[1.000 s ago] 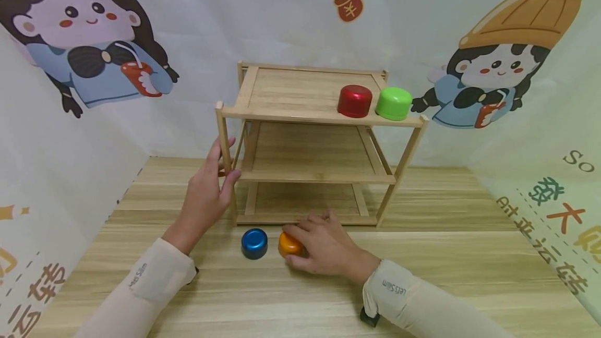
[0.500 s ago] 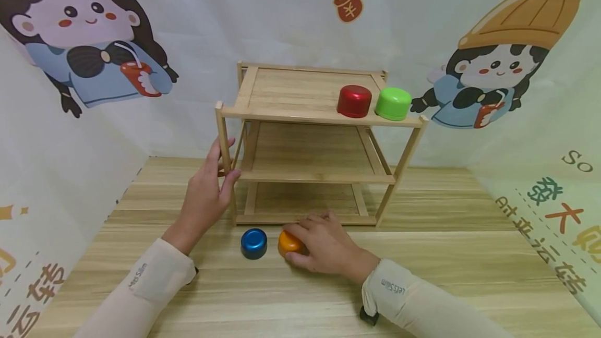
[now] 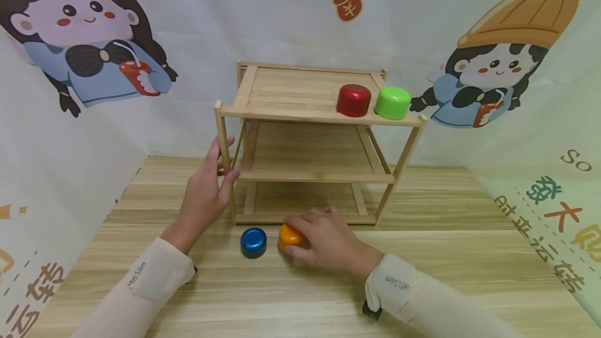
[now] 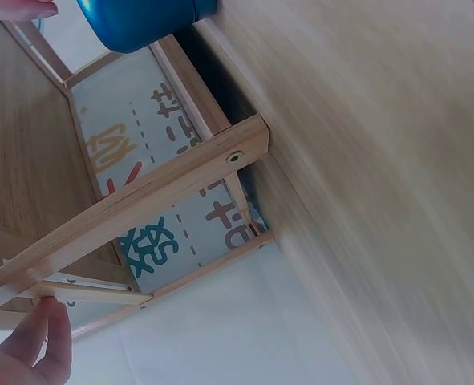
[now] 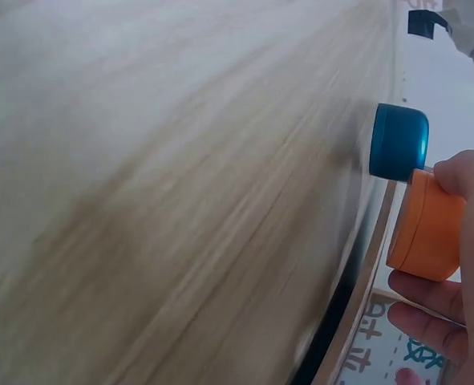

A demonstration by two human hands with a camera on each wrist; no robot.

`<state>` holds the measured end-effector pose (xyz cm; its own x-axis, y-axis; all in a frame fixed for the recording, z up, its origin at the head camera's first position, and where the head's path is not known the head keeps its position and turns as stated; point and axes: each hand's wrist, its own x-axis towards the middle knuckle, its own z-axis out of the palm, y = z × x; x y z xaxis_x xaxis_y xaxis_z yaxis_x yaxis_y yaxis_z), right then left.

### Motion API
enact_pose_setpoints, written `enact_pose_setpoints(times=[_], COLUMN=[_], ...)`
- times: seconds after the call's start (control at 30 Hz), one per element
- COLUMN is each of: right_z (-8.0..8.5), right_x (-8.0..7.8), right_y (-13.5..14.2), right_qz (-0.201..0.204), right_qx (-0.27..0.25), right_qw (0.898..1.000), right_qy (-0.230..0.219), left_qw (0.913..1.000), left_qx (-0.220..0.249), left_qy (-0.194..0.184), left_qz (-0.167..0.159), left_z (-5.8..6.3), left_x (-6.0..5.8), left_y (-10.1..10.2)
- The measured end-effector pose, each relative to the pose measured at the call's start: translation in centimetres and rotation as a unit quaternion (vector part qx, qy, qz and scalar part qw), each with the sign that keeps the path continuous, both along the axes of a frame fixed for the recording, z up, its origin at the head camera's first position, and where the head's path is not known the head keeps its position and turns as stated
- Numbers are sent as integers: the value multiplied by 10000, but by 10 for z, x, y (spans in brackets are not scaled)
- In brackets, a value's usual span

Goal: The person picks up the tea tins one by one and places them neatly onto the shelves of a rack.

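Orange glossy, short, round cap (image 3: 290, 237): in front of the three-tier pale wooden rack (image 3: 310, 150), held by the person's bare right hand (image 3: 324, 236); from my end I cannot tell whether its base touches the wood-grained worktop (image 3: 263, 296).
Right fingers: grasping the orange cap; my right wrist feed shows the thumb on one side of it and a finger (image 5: 429, 295) at the other.
Left hand: the person's bare left hand (image 3: 205, 189) grips the rack's left front post (image 3: 223, 134), thumb crossing in front, fingers behind.
Blue metallic, short, round cap (image 3: 253, 242): upright on the worktop, left of the orange cap and just beside it; I see a gap between them on the head feed.
Top shelf: near its front right corner I have a shiny red, round-topped cap (image 3: 353, 100) and, just to its right, a bright green, round-topped cap (image 3: 392, 103), both upright.
Sleeves: beige and lettered on the left (image 3: 150, 280) and right arm, a dark piece showing at each wrist.
Backdrop: white printed cloth (image 3: 263, 4) behind the rack, with two cartoon figures in orange hats.
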<state>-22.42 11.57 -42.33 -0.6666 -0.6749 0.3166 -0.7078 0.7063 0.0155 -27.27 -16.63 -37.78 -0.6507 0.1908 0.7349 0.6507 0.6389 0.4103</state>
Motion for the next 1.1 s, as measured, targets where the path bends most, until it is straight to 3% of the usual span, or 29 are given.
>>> enact_pose_setpoints(times=[0.43,1.1], right_z=[18,90], right_x=[8,22], right_y=[0,11], right_qz=[34,179], right_qx=[53,-318], right_qw=[9999,9990], right_qy=[-92,246], left_qw=[10000,9998], left_qx=[17,43], left_qy=[87,179], left_qz=[-28,-65], left_z=[-1,-1], left_x=[-1,-2], left_y=[0,0])
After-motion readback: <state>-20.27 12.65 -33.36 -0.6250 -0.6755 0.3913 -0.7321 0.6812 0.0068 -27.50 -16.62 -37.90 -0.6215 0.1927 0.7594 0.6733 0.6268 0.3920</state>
